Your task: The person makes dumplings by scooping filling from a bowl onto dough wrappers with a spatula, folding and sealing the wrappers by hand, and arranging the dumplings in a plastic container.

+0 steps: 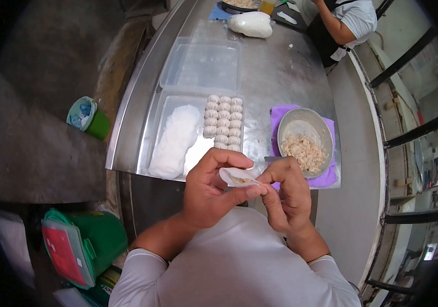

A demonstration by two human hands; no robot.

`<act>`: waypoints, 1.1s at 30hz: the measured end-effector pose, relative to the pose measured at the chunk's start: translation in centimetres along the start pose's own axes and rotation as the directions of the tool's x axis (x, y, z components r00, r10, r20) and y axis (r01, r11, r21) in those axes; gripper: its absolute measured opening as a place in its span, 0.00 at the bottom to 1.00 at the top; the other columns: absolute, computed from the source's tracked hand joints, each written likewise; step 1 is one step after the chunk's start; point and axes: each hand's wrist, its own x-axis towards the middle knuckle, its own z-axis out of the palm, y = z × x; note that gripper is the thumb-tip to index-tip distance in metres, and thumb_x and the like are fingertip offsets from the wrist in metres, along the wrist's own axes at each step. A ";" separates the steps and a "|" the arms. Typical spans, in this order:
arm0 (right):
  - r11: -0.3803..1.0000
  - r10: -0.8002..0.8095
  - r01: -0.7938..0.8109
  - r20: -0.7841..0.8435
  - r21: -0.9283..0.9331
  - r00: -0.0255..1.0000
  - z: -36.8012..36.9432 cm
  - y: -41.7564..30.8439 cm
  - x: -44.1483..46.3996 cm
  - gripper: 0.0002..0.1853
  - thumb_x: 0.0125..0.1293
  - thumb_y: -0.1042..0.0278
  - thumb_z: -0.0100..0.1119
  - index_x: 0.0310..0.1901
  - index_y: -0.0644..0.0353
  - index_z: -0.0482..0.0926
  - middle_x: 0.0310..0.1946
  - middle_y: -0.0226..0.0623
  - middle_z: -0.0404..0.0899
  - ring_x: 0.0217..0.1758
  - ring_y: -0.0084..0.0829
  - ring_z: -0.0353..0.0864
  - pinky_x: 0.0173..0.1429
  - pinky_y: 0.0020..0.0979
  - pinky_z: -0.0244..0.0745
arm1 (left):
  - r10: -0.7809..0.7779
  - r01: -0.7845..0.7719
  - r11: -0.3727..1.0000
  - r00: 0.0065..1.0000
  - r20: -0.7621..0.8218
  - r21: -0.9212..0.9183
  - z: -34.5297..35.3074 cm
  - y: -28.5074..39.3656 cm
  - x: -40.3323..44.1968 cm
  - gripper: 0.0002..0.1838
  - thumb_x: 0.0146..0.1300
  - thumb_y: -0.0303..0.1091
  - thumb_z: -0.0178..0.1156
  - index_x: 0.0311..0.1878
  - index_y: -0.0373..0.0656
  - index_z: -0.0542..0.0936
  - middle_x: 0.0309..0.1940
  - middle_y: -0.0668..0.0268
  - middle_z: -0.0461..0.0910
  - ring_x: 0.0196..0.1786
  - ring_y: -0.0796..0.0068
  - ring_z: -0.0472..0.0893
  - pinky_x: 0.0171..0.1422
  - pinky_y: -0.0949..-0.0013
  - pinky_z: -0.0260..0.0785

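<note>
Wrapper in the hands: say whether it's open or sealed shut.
Open: filling shows inside the folded wrapper, while the right hand pinches one end.

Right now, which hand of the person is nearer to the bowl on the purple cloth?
The right hand. It pinches one end of the dough wrapper, on the near side of the bowl. The left hand holds the wrapper's other side, farther left.
</note>
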 end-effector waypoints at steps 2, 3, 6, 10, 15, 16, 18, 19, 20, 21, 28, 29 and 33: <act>1.000 -0.003 0.003 0.004 0.005 1.000 0.1 0.1 -0.1 0.07 0.64 0.81 0.64 0.43 0.66 0.79 0.38 0.42 0.78 0.39 0.37 0.75 0.43 0.33 0.72 | -0.018 0.005 0.991 0.995 -0.095 -0.131 0.1 -0.3 0.0 0.15 0.61 0.22 0.73 0.50 0.37 0.82 0.52 0.59 0.79 0.55 0.74 0.79 0.60 0.69 0.73; 1.000 -0.004 0.004 -0.005 0.000 1.000 0.2 0.2 0.0 0.07 0.64 0.81 0.64 0.44 0.67 0.79 0.38 0.42 0.78 0.39 0.37 0.75 0.43 0.33 0.72 | 0.077 -0.077 0.997 0.997 -0.024 0.010 -0.4 -0.7 0.2 0.15 0.61 0.22 0.72 0.51 0.37 0.81 0.51 0.60 0.79 0.54 0.74 0.80 0.59 0.70 0.73; 0.998 0.056 -0.054 -0.051 0.042 0.997 0.7 -0.2 -0.1 0.07 0.64 0.81 0.63 0.43 0.67 0.79 0.38 0.42 0.78 0.39 0.37 0.75 0.42 0.32 0.72 | 0.153 -0.168 0.972 0.983 0.098 0.164 -1.0 -0.6 0.6 0.16 0.62 0.22 0.72 0.52 0.37 0.80 0.51 0.60 0.79 0.51 0.76 0.80 0.56 0.72 0.73; 1.000 0.010 -0.011 -0.041 -0.015 0.999 0.7 0.2 -0.1 0.07 0.65 0.81 0.63 0.43 0.67 0.79 0.38 0.42 0.79 0.38 0.37 0.75 0.42 0.32 0.71 | 0.003 -0.005 0.999 0.998 -0.063 -0.039 0.2 -0.1 0.0 0.16 0.62 0.23 0.72 0.51 0.37 0.80 0.49 0.62 0.79 0.47 0.77 0.80 0.52 0.74 0.73; 1.000 0.006 -0.006 -0.031 0.005 0.999 1.1 0.3 0.0 0.06 0.65 0.81 0.63 0.43 0.68 0.79 0.38 0.41 0.79 0.39 0.37 0.75 0.42 0.32 0.72 | 0.200 -0.206 0.964 0.978 0.051 0.166 -1.6 -1.4 0.2 0.16 0.63 0.24 0.72 0.52 0.37 0.80 0.48 0.62 0.80 0.46 0.78 0.79 0.47 0.75 0.73; 1.000 0.001 0.000 -0.052 0.029 0.999 1.3 0.3 0.1 0.05 0.66 0.81 0.62 0.43 0.68 0.79 0.37 0.41 0.79 0.38 0.36 0.75 0.42 0.32 0.72 | 0.208 -0.230 0.950 0.970 0.124 0.210 -2.0 -1.3 0.4 0.16 0.63 0.25 0.72 0.52 0.37 0.80 0.48 0.62 0.80 0.46 0.78 0.79 0.46 0.75 0.73; 0.999 0.012 -0.009 -0.066 0.043 0.998 1.6 0.0 0.3 0.05 0.66 0.81 0.62 0.42 0.68 0.79 0.37 0.41 0.79 0.38 0.36 0.75 0.43 0.33 0.72 | 0.214 -0.246 0.939 0.965 0.152 0.241 -2.5 -0.8 0.7 0.16 0.63 0.26 0.73 0.52 0.37 0.80 0.47 0.62 0.79 0.45 0.78 0.79 0.45 0.75 0.72; 0.998 0.021 -0.017 -0.079 0.057 0.997 1.7 -0.1 0.3 0.04 0.67 0.80 0.62 0.42 0.69 0.78 0.36 0.42 0.79 0.38 0.36 0.74 0.43 0.33 0.72 | 0.221 -0.264 0.925 0.959 0.179 0.273 -2.7 -0.7 0.7 0.16 0.63 0.27 0.73 0.52 0.38 0.80 0.47 0.62 0.79 0.44 0.79 0.79 0.45 0.75 0.72; 0.998 0.023 -0.019 -0.080 0.057 0.997 1.7 -0.2 0.3 0.04 0.67 0.80 0.62 0.42 0.69 0.78 0.36 0.42 0.79 0.38 0.36 0.74 0.43 0.33 0.72 | 0.219 -0.262 0.926 0.959 0.179 0.273 -2.4 -0.8 0.5 0.16 0.63 0.27 0.73 0.52 0.38 0.80 0.47 0.62 0.79 0.44 0.79 0.79 0.45 0.75 0.72; 0.998 0.048 -0.045 -0.054 0.052 0.997 1.7 -0.3 0.3 0.04 0.67 0.80 0.62 0.42 0.69 0.79 0.37 0.42 0.80 0.38 0.36 0.75 0.43 0.32 0.73 | 0.208 -0.214 0.967 0.977 0.054 0.142 -1.8 -1.0 0.2 0.15 0.63 0.28 0.73 0.51 0.38 0.81 0.47 0.62 0.79 0.43 0.79 0.78 0.44 0.75 0.72; 0.983 0.055 -0.035 -0.110 0.180 0.992 1.9 0.5 -0.4 0.05 0.66 0.80 0.64 0.42 0.69 0.79 0.36 0.42 0.80 0.37 0.34 0.76 0.41 0.31 0.73 | 0.262 -0.274 0.947 0.961 0.086 0.170 -2.2 -1.6 0.2 0.15 0.62 0.29 0.74 0.50 0.39 0.82 0.46 0.61 0.78 0.42 0.79 0.76 0.44 0.75 0.71; 0.982 0.048 -0.028 -0.106 0.186 0.993 1.5 0.6 -0.5 0.05 0.66 0.80 0.64 0.42 0.69 0.79 0.36 0.42 0.80 0.37 0.34 0.76 0.41 0.31 0.73 | 0.268 -0.278 0.944 0.960 0.082 0.178 -1.9 -1.5 0.2 0.15 0.62 0.29 0.74 0.50 0.39 0.82 0.46 0.61 0.78 0.42 0.79 0.76 0.44 0.75 0.71; 0.979 0.076 -0.067 -0.038 0.194 0.996 -0.3 0.8 -0.7 0.05 0.66 0.80 0.64 0.42 0.68 0.79 0.37 0.42 0.80 0.36 0.33 0.77 0.41 0.30 0.73 | 0.307 -0.301 0.935 0.952 -0.003 0.189 0.7 -1.7 0.1 0.15 0.62 0.29 0.74 0.49 0.38 0.82 0.45 0.61 0.78 0.41 0.77 0.76 0.44 0.74 0.71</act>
